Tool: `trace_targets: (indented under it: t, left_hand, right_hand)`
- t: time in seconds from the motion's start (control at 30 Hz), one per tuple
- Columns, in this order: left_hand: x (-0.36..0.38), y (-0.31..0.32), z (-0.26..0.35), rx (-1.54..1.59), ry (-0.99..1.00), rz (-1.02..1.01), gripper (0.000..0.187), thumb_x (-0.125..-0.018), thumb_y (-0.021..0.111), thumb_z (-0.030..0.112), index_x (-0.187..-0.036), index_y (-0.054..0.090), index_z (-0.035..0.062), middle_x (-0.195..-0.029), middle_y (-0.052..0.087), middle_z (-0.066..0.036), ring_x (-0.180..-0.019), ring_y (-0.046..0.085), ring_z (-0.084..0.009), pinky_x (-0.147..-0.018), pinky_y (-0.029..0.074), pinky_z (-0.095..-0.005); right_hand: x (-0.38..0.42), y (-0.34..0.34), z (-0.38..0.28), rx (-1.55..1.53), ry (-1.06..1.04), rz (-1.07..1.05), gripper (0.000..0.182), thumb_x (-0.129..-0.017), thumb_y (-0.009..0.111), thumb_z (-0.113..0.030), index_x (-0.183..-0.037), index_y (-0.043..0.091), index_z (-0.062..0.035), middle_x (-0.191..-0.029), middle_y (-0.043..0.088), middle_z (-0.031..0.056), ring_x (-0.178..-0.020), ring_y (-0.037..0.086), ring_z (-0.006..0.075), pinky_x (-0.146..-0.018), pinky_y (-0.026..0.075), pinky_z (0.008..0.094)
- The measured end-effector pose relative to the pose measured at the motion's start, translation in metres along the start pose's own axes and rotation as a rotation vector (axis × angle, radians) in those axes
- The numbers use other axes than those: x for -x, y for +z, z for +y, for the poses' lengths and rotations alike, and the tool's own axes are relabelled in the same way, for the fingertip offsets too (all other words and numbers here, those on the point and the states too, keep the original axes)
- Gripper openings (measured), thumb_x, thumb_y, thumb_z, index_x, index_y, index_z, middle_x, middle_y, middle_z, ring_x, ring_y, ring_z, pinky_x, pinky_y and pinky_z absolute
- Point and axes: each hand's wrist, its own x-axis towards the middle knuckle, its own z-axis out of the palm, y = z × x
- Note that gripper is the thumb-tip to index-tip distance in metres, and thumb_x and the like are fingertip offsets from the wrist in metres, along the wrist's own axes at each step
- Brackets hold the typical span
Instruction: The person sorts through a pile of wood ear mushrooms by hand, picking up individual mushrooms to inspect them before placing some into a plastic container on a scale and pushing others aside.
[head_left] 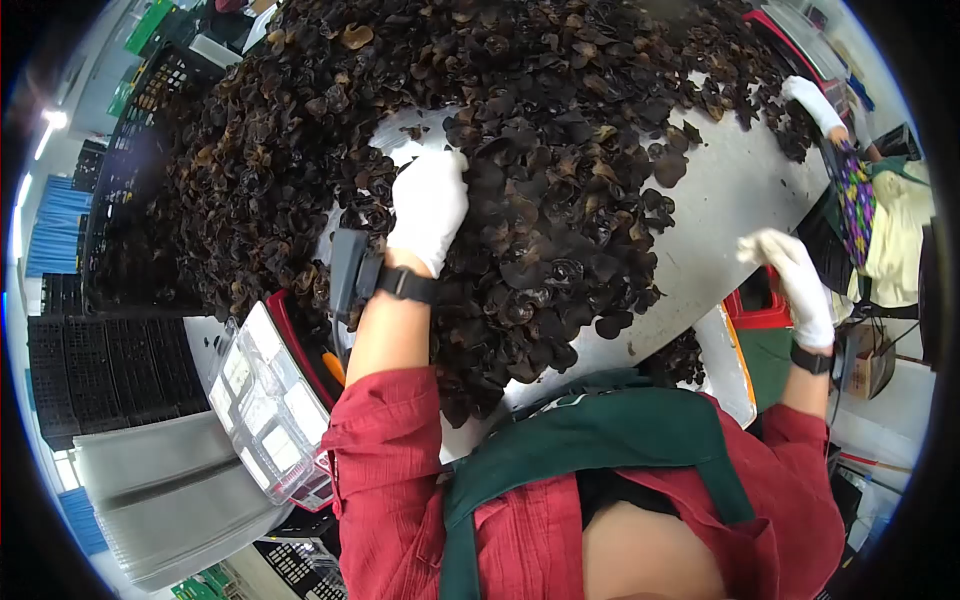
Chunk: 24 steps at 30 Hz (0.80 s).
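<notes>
one gloved left hand (428,205) rests fingers-deep in the dried fungus pile (520,150)

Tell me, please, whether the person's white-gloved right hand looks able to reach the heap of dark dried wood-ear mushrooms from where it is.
Probably yes: the white-gloved right hand hovers over bare grey table, with nothing between it and the heap of dark dried wood-ear mushrooms.

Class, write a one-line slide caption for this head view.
White-gloved left hand presses into a heap of dried black fungus on a grey table; right hand hovers at its edge.
</notes>
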Motion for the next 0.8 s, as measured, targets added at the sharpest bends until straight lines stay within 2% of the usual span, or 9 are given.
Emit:
trace_targets:
  t: [0.1,0.23,0.3,0.33,0.37,0.43,0.6,0.73,0.8]
  left_hand:
    - [0.004,-0.034,0.024,0.047,-0.119,0.151,0.02,-0.077,0.079,0.014,-0.094,0.071,0.0077,-0.082,0.07,-0.012,-0.08,0.068,-0.0331,-0.073,0.054,-0.0389]
    - [0.024,-0.087,0.101,0.585,-0.16,0.107,0.023,-0.079,0.075,0.007,-0.102,0.072,0.0045,-0.08,0.069,-0.01,-0.07,0.066,-0.0183,-0.066,0.053,-0.0293]
    - [0.045,-0.087,0.14,0.825,-0.036,-0.056,0.036,-0.079,0.075,0.01,-0.113,0.066,0.005,-0.098,0.068,-0.013,-0.076,0.067,-0.0216,-0.071,0.055,-0.0319]
    - [0.055,-0.092,0.155,0.985,-0.038,-0.276,0.056,-0.077,0.077,0.009,-0.13,0.057,0.006,-0.106,0.065,-0.014,-0.085,0.067,-0.024,-0.076,0.056,-0.0335]
    - [0.069,-0.085,0.162,0.915,0.02,-0.308,0.071,-0.077,0.078,0.007,-0.14,0.047,0.0062,-0.113,0.062,-0.016,-0.094,0.066,-0.0258,-0.082,0.055,-0.0353]
    - [0.082,-0.081,0.166,1.023,0.085,-0.26,0.072,-0.08,0.077,0.006,-0.144,0.043,0.0056,-0.114,0.061,-0.016,-0.099,0.065,-0.0269,-0.085,0.055,-0.037]
    - [0.108,-0.118,0.145,1.06,-0.011,-0.403,0.058,-0.086,0.071,0.006,-0.139,0.051,0.0056,-0.118,0.062,-0.014,-0.104,0.065,-0.0257,-0.091,0.053,-0.0349]
    - [0.134,-0.136,0.138,1.145,-0.153,-0.492,0.047,-0.087,0.068,0.004,-0.133,0.058,0.0029,-0.122,0.064,-0.013,-0.11,0.065,-0.0224,-0.097,0.051,-0.0331]
    - [0.143,-0.144,0.139,1.183,-0.182,-0.483,0.044,-0.088,0.065,0.001,-0.132,0.058,0.0005,-0.12,0.066,-0.013,-0.112,0.065,-0.0217,-0.098,0.05,-0.0327]
  right_hand:
    - [-0.028,0.05,-0.054,0.092,-0.131,-0.13,0.032,-0.103,0.054,-0.027,-0.11,0.069,0.0007,-0.095,0.073,0.008,-0.093,0.067,0.0128,-0.087,0.051,0.0272]
    - [-0.037,0.124,-0.085,-0.416,-0.131,-0.407,0.045,-0.105,0.05,-0.034,-0.137,0.054,-0.0025,-0.118,0.067,0.0105,-0.099,0.066,0.017,-0.084,0.053,0.029]
    - [-0.032,0.15,-0.081,-0.748,-0.04,-0.55,0.054,-0.105,0.049,-0.039,-0.145,0.045,-0.0035,-0.127,0.062,0.0102,-0.104,0.065,0.0182,-0.084,0.054,0.0291]
    - [-0.035,0.17,-0.067,-0.69,-0.216,-0.457,0.056,-0.105,0.048,-0.043,-0.145,0.045,-0.0031,-0.117,0.063,0.0083,-0.098,0.062,0.014,-0.075,0.053,0.0246]
    - [-0.024,0.158,-0.082,-0.651,-0.005,-0.523,0.052,-0.104,0.053,-0.038,-0.141,0.048,-0.0025,-0.109,0.061,0.0042,-0.082,0.058,0.0094,-0.065,0.047,0.0206]
    - [-0.017,0.15,-0.057,-0.693,0.077,-0.487,0.045,-0.101,0.059,-0.03,-0.136,0.052,-0.0018,-0.103,0.061,0.0019,-0.07,0.052,0.0063,-0.059,0.04,0.0177]
    - [0.033,0.059,-0.033,-0.243,0.167,-0.423,0.039,-0.089,0.052,-0.004,-0.127,0.061,0.0009,-0.109,0.068,0.0098,-0.068,0.064,0.0134,-0.065,0.052,0.0252]
    - [0.063,0.022,-0.005,0.136,0.262,-0.383,0.038,-0.088,0.062,-0.013,-0.124,0.064,-0.0027,-0.108,0.071,0.0112,-0.074,0.068,0.0192,-0.07,0.053,0.0307]
    - [0.064,0.018,0.011,0.702,0.035,-0.196,0.029,-0.087,0.067,-0.015,-0.111,0.07,0.0009,-0.093,0.074,0.0142,-0.078,0.068,0.0141,-0.07,0.052,0.0285]
